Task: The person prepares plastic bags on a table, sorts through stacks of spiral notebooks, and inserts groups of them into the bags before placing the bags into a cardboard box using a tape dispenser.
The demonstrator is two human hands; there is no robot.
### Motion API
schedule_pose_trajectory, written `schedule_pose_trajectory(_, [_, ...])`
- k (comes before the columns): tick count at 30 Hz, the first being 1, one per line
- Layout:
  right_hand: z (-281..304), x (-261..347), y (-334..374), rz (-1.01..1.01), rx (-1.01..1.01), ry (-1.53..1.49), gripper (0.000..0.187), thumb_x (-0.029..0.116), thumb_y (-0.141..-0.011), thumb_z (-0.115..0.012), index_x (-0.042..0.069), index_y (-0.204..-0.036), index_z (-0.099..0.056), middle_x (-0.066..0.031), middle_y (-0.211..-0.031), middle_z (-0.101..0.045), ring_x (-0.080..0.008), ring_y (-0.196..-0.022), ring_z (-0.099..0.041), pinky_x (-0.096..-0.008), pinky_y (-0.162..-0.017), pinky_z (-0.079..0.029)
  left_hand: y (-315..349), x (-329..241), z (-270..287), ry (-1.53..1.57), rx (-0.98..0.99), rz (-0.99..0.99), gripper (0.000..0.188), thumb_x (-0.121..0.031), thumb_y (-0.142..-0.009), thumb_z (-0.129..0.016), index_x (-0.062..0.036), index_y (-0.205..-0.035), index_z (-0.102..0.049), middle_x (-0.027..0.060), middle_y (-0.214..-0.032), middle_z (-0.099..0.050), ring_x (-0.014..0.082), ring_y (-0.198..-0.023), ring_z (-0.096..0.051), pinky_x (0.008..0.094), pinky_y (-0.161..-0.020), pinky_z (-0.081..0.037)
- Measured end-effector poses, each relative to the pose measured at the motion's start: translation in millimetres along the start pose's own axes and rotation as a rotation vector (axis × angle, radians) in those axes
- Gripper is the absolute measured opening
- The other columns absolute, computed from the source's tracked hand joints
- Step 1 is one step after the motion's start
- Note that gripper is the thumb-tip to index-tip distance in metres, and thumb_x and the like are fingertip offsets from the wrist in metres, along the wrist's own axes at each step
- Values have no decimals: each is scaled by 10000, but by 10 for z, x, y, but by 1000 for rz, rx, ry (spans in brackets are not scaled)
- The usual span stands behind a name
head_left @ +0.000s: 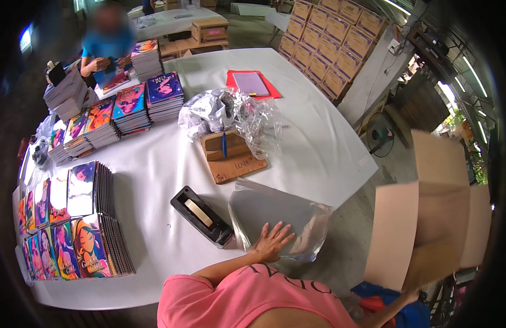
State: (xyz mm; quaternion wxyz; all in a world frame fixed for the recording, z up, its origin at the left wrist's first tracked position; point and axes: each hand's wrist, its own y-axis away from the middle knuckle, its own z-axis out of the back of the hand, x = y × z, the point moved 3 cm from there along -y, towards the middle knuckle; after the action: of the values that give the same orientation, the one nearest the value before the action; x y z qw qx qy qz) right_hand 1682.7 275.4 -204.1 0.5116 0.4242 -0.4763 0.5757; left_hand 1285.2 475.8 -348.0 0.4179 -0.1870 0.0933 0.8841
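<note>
The left hand (273, 243) is spread flat on clear plastic sleeves (272, 210) near the edge of the bench (149, 218); the right hand (410, 297) is by an open cardboard box (392, 235), its grip unclear. A tape dispenser (202, 216) sits beside the sleeves.

Lettering on notebooks (93, 249), cartons (335, 41), pink shirt (258, 298) and brown holder (236, 169)

Wearer's two hands (273, 241), one black tape dispenser (200, 214), one blue pen (224, 145), one large open carton (392, 232), one fan (380, 135)
</note>
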Motion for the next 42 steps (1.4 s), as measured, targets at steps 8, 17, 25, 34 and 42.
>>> schedule_pose_trajectory(8, [-1406,444,-972,-280,237,-583,369,56,-894,-529,-88,-1226,-456,-218,-1228,-519,-296,-1084,-557,-409,-864,-516,71,30,-21,41,-29,64,797,-349,-687,-710,-204,-1383,-351,86,-1458,-260,372,-1366,-157,729,-951,-166])
schedule_pose_trajectory(17, [-3629,1373,-326,-341,1060,213,458,531,-813,-580,83,-715,-574,-19,-652,-595,-145,-578,-583,-309,-506,-478,-70,-24,-225,-124,-133,111,690,-518,-792,-587,-222,-1379,-377,66,-1476,-239,359,-1374,-154,751,-933,-163])
schedule_pose_trajectory(25, [-3399,2232,-29,1527,472,584,503,210,-613,-810,61,-1051,-616,-152,-1098,-610,-322,-1024,-573,-380,-841,-461,-375,-162,-117,4,-135,331,726,-561,-777,-592,-218,-1379,-375,65,-1474,-260,364,-1374,-165,752,-945,-156])
schedule_pose_trajectory(34, [-4658,2014,183,1204,701,1049,595,339,-795,-661,184,-1316,-418,-145,-1100,-614,-349,-990,-604,-477,-821,-480,-727,-199,-34,-43,-136,516,779,-549,-743,-631,-203,-1388,-363,65,-1484,-241,388,-1366,-162,738,-947,-204])
schedule_pose_trajectory(42, [-4886,1968,933,1459,770,499,720,247,-764,-709,288,-1385,-348,-53,-1436,-319,-297,-1309,-327,-615,-966,-314,-308,-384,210,78,-69,558,798,-421,-729,-696,-185,-1401,-334,119,-1492,-199,374,-1384,-130,638,-1031,-212])
